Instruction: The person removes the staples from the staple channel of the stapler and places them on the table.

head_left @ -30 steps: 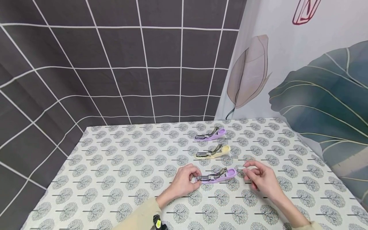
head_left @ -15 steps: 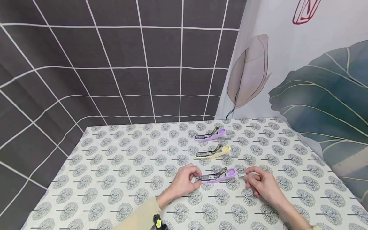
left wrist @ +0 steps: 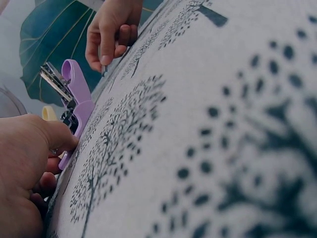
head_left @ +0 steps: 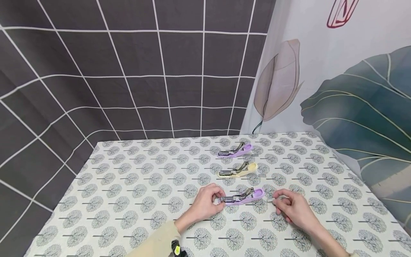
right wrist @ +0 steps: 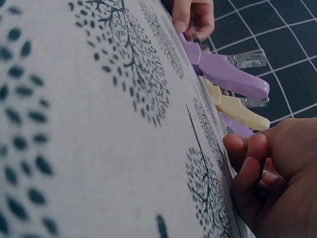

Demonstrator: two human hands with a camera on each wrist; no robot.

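Nearest me on the table lies a purple stapler, swung open with its metal parts showing. My left hand pinches its left end between thumb and fingers, also seen in the left wrist view, where the purple stapler rises past the hand. To the right of it, my right hand pinches a small silvery staple strip just above the cloth, a short gap from the stapler. In the right wrist view, the curled fingers of the right hand hide the strip.
Behind, a yellow stapler and another purple stapler lie open in a row. Small grey strips lie beside their right ends. A tree-print cloth covers the table, which ends at a dark gridded curtain.
My right hand has shifted slightly toward me and to the right with the staple strip. The left hand and the staplers have stayed in place.
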